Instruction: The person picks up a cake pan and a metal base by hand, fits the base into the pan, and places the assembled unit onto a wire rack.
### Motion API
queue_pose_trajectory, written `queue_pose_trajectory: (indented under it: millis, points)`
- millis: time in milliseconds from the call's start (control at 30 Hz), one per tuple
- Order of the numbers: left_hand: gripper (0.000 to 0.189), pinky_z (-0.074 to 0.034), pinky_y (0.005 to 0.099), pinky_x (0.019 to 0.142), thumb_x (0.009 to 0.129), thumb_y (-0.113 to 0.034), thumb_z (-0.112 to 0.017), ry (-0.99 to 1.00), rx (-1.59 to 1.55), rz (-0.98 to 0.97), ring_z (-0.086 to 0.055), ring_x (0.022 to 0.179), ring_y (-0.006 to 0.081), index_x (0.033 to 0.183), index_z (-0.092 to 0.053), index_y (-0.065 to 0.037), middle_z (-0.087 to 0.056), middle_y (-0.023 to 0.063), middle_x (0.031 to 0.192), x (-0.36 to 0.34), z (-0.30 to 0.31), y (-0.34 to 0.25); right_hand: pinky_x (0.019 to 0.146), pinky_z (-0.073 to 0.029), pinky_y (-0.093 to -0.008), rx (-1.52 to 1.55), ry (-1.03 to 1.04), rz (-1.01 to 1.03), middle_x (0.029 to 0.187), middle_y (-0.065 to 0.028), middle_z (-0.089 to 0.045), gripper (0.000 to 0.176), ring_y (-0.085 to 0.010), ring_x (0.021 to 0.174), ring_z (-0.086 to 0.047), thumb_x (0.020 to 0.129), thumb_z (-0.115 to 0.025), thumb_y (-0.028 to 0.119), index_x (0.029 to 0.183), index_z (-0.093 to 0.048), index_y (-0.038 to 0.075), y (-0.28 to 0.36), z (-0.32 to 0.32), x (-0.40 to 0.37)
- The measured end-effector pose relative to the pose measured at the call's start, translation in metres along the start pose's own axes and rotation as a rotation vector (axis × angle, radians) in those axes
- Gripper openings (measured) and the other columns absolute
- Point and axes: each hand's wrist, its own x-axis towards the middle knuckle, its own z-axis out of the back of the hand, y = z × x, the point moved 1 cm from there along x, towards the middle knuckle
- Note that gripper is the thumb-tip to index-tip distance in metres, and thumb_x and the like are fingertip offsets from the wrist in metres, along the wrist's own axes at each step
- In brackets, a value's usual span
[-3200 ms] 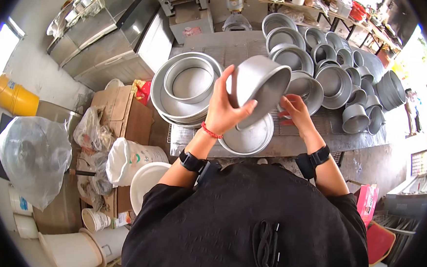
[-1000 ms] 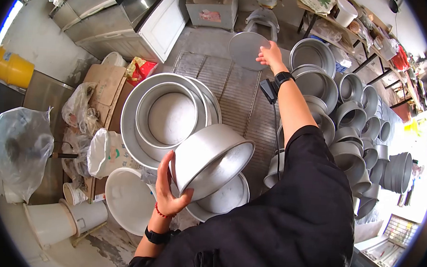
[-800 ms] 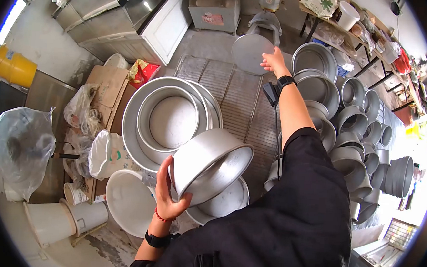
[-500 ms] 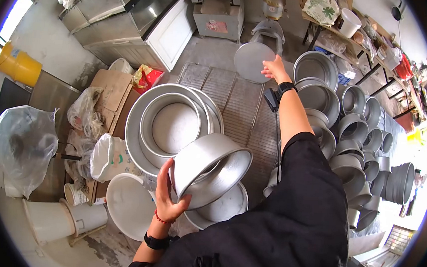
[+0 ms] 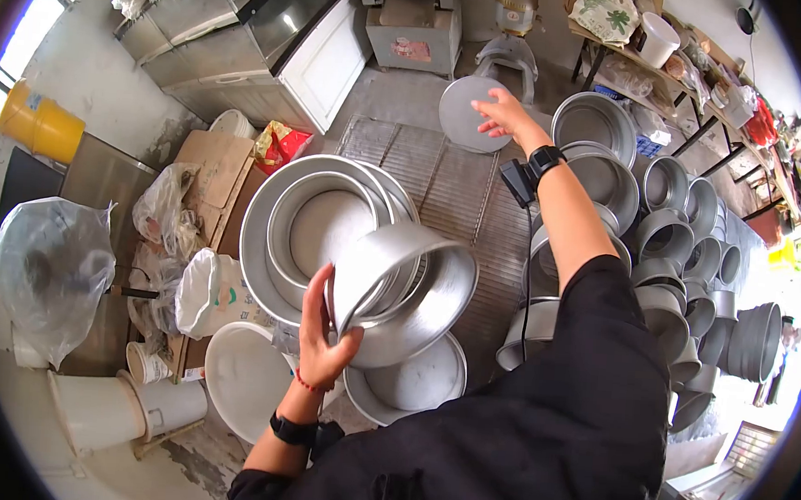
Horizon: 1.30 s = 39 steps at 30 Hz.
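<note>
A round silver pan (image 5: 430, 293) is tilted on its side in my left hand (image 5: 324, 337), with the thumb and fingers at its edge. Under and behind it are nested round pans (image 5: 328, 232), and another pan (image 5: 411, 384) lies just below. My right hand (image 5: 509, 119) is stretched out with fingers apart, holding nothing, over the right edge of a flat grey disc (image 5: 464, 116). Whether it touches the disc I cannot tell.
Stacked pans (image 5: 663, 239) fill the right side. A wire rack (image 5: 407, 150) spans the middle. White buckets (image 5: 102, 410), plastic bags and cardboard (image 5: 213, 170) stand at the left; a machine (image 5: 415, 40) is at the back.
My left hand has turned the tilted pan so more of its inside shows. My right hand has shifted slightly and its fingers have spread wider over the disc's edge.
</note>
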Motion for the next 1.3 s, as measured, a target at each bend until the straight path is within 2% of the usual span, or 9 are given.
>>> queue_pose_trajectory:
  millis: [233, 300, 400, 433, 500, 600, 733, 1000, 1300]
  points:
    - [0.068, -0.046, 0.0307, 0.092, 0.085, -0.010, -0.061, 0.000, -0.184, 0.032, -0.058, 0.107, 0.0170, 0.147, -0.034, -0.004, -0.057, 0.0098, 0.119, 0.077, -0.032, 0.011, 0.061, -0.051, -0.0270, -0.353, 0.820, 0.058, 0.106, -0.0079, -0.062, 0.076, -0.0140, 0.077, -0.067, 0.084, -0.069, 0.056, 0.134, -0.051, 0.002, 0.103, -0.001, -0.125]
    - [0.066, -0.045, 0.0277, 0.090, 0.090, -0.021, -0.063, 0.020, -0.276, 0.023, -0.058, 0.103, 0.0138, 0.146, -0.034, -0.001, -0.060, 0.0074, 0.112, 0.097, -0.042, 0.020, 0.062, -0.051, -0.0309, -0.792, 0.662, 0.146, 0.092, -0.0065, -0.066, 0.058, -0.0166, 0.085, -0.067, 0.082, -0.072, 0.050, 0.123, -0.064, 0.009, 0.124, -0.009, -0.156]
    - [0.071, -0.040, 0.0333, 0.102, 0.092, -0.030, -0.065, 0.071, -0.231, 0.028, -0.051, 0.122, 0.0230, 0.146, -0.033, 0.003, -0.053, 0.0161, 0.131, 0.121, -0.056, 0.023, 0.059, -0.053, -0.0383, -1.051, 0.336, 0.492, 0.079, -0.0175, -0.066, 0.028, -0.0231, 0.076, -0.068, 0.083, -0.063, 0.022, 0.106, -0.066, 0.007, 0.086, 0.002, -0.132]
    - [0.074, -0.037, 0.0357, 0.106, 0.093, -0.035, -0.065, 0.081, -0.176, -0.022, -0.046, 0.130, 0.0263, 0.146, -0.032, 0.004, -0.049, 0.0194, 0.138, 0.129, -0.059, 0.026, 0.051, -0.054, -0.0381, -0.897, 0.378, 0.257, 0.079, -0.0149, -0.068, 0.022, -0.0260, 0.067, -0.069, 0.085, -0.057, 0.015, 0.103, -0.064, 0.006, 0.107, 0.005, -0.152]
    - [0.079, -0.033, 0.0403, 0.111, 0.092, -0.046, -0.063, 0.042, 0.089, -0.143, -0.039, 0.137, 0.0342, 0.145, -0.033, 0.005, -0.040, 0.0262, 0.146, 0.131, -0.058, 0.031, 0.044, -0.054, -0.0375, -0.772, 0.254, 0.308, 0.072, -0.0166, -0.066, 0.022, -0.0276, 0.050, -0.064, 0.083, -0.051, 0.011, 0.098, -0.063, 0.000, 0.093, 0.020, -0.147]
    - [0.073, -0.038, 0.0438, 0.107, 0.088, -0.041, -0.068, 0.004, 0.611, -0.207, -0.045, 0.128, 0.0412, 0.140, -0.041, 0.004, -0.045, 0.0293, 0.138, 0.127, -0.042, 0.041, 0.045, -0.057, -0.0379, -0.738, -0.087, 0.213, 0.071, -0.0209, -0.067, 0.023, -0.0289, 0.053, -0.067, 0.083, -0.049, 0.009, 0.093, -0.063, -0.007, 0.077, 0.034, -0.133]
    - [0.065, -0.045, 0.0477, 0.096, 0.078, -0.026, -0.075, 0.014, 0.746, -0.172, -0.053, 0.115, 0.0409, 0.131, -0.047, 0.000, -0.052, 0.0235, 0.128, 0.104, -0.039, 0.064, 0.040, -0.056, -0.0399, -0.464, -0.119, -0.077, 0.072, -0.0269, -0.067, 0.031, -0.0334, 0.054, -0.069, 0.088, -0.050, 0.011, 0.093, -0.056, -0.019, 0.035, 0.031, -0.095]
    - [0.066, -0.046, 0.0434, 0.094, 0.081, -0.026, -0.073, 0.053, 0.892, -0.075, -0.056, 0.113, 0.0379, 0.134, -0.043, 0.000, -0.055, 0.0224, 0.126, 0.058, -0.022, 0.070, 0.060, -0.061, -0.0479, -0.031, -0.128, -0.397, 0.091, -0.0239, -0.068, 0.032, -0.0382, 0.072, -0.071, 0.090, -0.045, 0.008, 0.115, -0.053, -0.009, -0.047, -0.003, -0.039]
    - [0.056, -0.045, 0.0445, 0.095, 0.085, -0.029, -0.069, 0.135, 0.914, -0.109, -0.057, 0.111, 0.0363, 0.130, -0.049, -0.003, -0.060, 0.0191, 0.120, 0.047, -0.006, 0.075, 0.056, -0.061, -0.0435, 0.087, -0.258, -0.363, 0.098, -0.0306, -0.064, 0.037, -0.0412, 0.071, -0.070, 0.087, -0.046, 0.006, 0.118, -0.051, -0.013, -0.065, -0.007, -0.038]
